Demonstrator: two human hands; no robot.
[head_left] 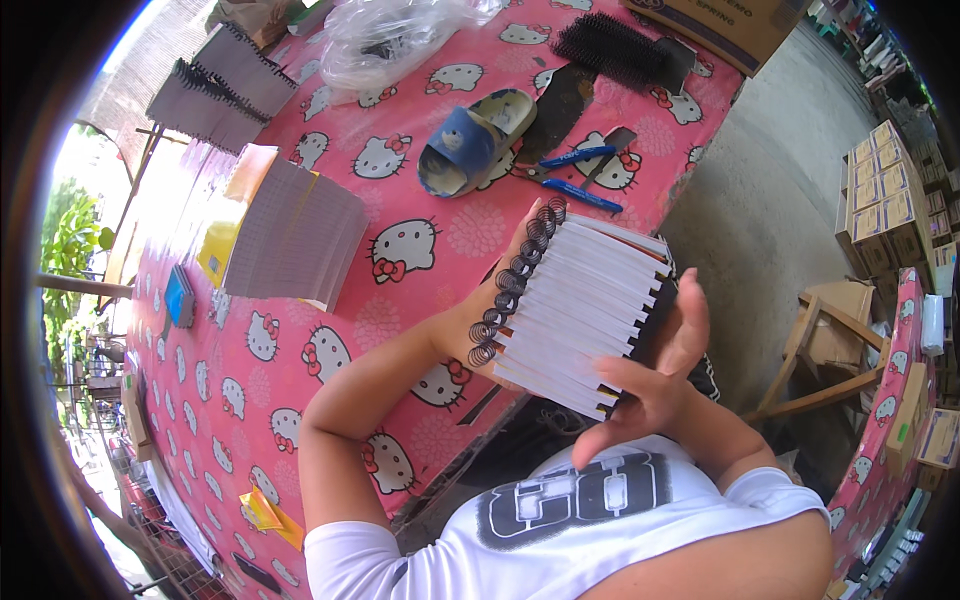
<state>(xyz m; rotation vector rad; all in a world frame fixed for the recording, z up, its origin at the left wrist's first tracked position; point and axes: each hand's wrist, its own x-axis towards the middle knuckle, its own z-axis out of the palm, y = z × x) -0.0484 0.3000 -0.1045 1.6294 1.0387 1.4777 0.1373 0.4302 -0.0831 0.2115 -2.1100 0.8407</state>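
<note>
I hold a thick stack of white pages [585,305] over the edge of a pink cartoon-cat tablecloth [330,350]. A black spiral coil [515,280] runs along the stack's left edge. My left hand [485,310] grips the stack from beneath at the coil side. My right hand [660,385] presses on the stack's right end, fingers spread along the page edges. Blue-handled pliers [575,175] lie on the cloth just beyond the stack.
A blue sandal [470,140], a pile of black coils [615,45] and a clear plastic bag [390,35] lie at the far side. Loose page stacks [295,235] and bound notebooks [215,90] sit left. A wooden stool [830,350] and cardboard boxes [885,190] stand right.
</note>
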